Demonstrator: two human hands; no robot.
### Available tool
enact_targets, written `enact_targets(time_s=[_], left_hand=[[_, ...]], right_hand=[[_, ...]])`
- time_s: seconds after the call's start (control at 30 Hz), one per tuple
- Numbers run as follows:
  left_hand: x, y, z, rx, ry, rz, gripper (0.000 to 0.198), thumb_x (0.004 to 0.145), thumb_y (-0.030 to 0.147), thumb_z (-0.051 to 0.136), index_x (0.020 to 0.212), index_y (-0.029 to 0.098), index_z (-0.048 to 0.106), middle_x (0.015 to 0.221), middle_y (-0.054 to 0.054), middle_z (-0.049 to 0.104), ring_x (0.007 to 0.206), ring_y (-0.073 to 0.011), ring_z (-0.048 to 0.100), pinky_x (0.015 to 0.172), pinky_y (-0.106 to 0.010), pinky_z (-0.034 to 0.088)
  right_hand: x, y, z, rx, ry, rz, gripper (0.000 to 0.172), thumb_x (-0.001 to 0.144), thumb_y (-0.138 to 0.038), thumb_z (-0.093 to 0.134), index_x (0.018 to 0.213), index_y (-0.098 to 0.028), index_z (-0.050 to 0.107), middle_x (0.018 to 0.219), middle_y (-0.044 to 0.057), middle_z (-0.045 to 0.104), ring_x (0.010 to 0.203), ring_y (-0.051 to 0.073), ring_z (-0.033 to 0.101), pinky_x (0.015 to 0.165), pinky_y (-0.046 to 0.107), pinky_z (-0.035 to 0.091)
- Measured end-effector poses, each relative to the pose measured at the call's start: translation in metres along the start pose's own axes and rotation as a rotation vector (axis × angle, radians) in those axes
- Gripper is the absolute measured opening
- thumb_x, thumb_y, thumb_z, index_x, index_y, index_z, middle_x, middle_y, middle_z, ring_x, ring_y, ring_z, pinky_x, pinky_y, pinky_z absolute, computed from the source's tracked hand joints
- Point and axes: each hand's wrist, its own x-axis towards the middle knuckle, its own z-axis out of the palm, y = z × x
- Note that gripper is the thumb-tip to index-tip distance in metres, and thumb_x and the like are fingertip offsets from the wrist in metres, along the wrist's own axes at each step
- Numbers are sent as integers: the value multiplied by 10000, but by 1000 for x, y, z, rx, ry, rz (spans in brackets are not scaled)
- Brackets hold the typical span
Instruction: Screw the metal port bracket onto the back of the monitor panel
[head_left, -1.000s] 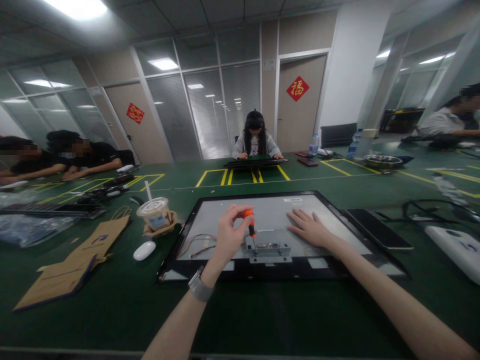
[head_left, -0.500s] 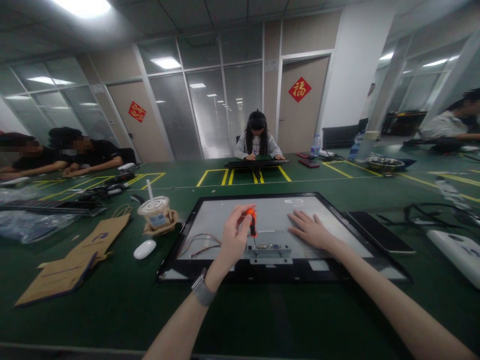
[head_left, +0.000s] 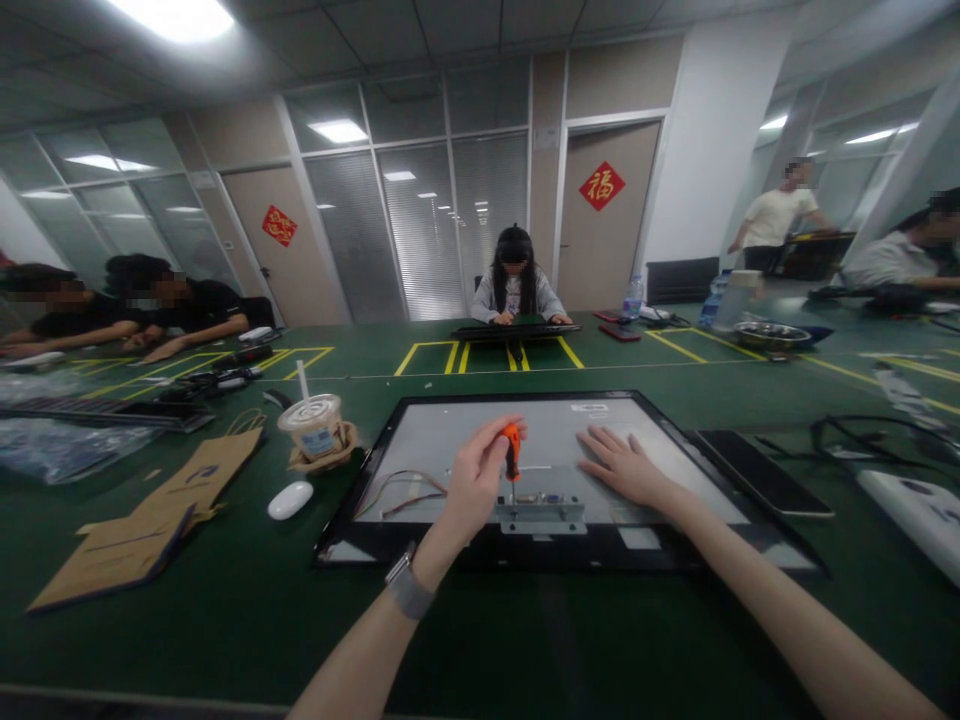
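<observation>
My left hand (head_left: 480, 465) is closed around the handle of an orange and black screwdriver (head_left: 513, 455), which stands nearly upright. Its shaft points down at the left part of a metal bracket (head_left: 551, 515) with several ports. The bracket sits on the grey back of a flat display panel (head_left: 420, 430) with a black frame, lying on the green table. My right hand (head_left: 622, 465) lies flat on the panel right of the screwdriver, fingers spread, holding nothing. Thin wires (head_left: 409, 490) run across the panel's left part.
Left of the panel are a drink cup (head_left: 315, 430), a white mouse (head_left: 290, 500) and a paper bag (head_left: 180, 500). A black phone-like slab (head_left: 761, 470), cables and a white device (head_left: 911, 510) lie right. A person (head_left: 514, 280) sits opposite; others are farther off.
The fingers of my left hand have shifted slightly on the screwdriver, showing more of its handle. My right hand rests in the same place. A standing person has appeared at the back right.
</observation>
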Motion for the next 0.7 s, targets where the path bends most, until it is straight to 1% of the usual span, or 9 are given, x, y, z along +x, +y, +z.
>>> enact_targets(time_s=[0.1, 0.2, 0.27, 0.33, 0.4, 0.47, 0.53, 0.6, 0.7], left_hand=[[0, -4, 0, 34, 17, 23, 297, 995, 349, 539, 1195, 198, 700, 1086, -100, 701, 988, -208, 676, 884, -326, 543], [2, -7, 0, 108, 78, 90, 220, 940, 300, 631, 1110, 213, 740, 982, -61, 660, 893, -172, 643, 844, -294, 528], [4, -7, -2, 126, 113, 120, 198, 908, 281, 669, 1076, 214, 751, 959, -51, 635, 865, -163, 624, 826, -287, 526], [4, -4, -3, 120, 112, 133, 200, 933, 297, 634, 1062, 204, 755, 996, -68, 644, 902, -176, 627, 850, -303, 526], [5, -1, -5, 99, 82, 130, 252, 981, 324, 558, 1071, 191, 752, 1045, -92, 668, 963, -196, 638, 890, -327, 521], [5, 0, -5, 88, 65, 115, 269, 993, 328, 539, 1095, 187, 744, 1038, -91, 686, 968, -200, 648, 894, -330, 519], [5, -1, -5, 113, 100, 109, 221, 956, 307, 604, 1081, 192, 744, 977, -68, 675, 903, -184, 643, 856, -310, 519], [5, -4, -3, 161, 164, 121, 164, 899, 283, 682, 1018, 197, 755, 916, -44, 632, 834, -164, 614, 819, -292, 514], [4, -5, -3, 205, 211, 152, 139, 867, 289, 722, 968, 202, 761, 931, -44, 598, 846, -165, 597, 833, -295, 511]], right_hand=[[0, 1, 1, -4, 6, -6, 744, 985, -631, 222, 1597, -225, 337, 1676, 125, 268, 1542, 339, 203, 1202, 635, 166], [1, 2, 2, -9, 25, -17, 732, 987, -630, 218, 1592, -240, 347, 1672, 125, 280, 1536, 346, 221, 1194, 649, 171], [1, 2, 3, -14, 31, -15, 732, 987, -627, 219, 1591, -233, 349, 1671, 131, 280, 1536, 351, 221, 1190, 657, 173], [1, 1, 2, -20, 19, -8, 740, 988, -624, 223, 1592, -216, 345, 1674, 136, 268, 1539, 344, 212, 1193, 651, 172], [0, -1, 0, -19, 3, -2, 746, 987, -624, 226, 1595, -207, 339, 1678, 133, 256, 1542, 336, 205, 1200, 638, 170], [-1, -2, -3, -14, -5, -2, 747, 987, -623, 228, 1595, -205, 341, 1678, 130, 254, 1543, 336, 203, 1203, 634, 166], [-2, -3, -5, -7, -7, -6, 746, 987, -621, 228, 1594, -204, 344, 1677, 129, 258, 1542, 340, 202, 1203, 637, 165], [-2, -3, -5, -4, -6, -8, 745, 985, -624, 229, 1593, -211, 346, 1676, 125, 262, 1542, 343, 204, 1200, 641, 171], [-1, -2, -3, -9, -5, -6, 743, 984, -631, 226, 1596, -226, 340, 1677, 121, 264, 1541, 341, 207, 1197, 644, 177]])
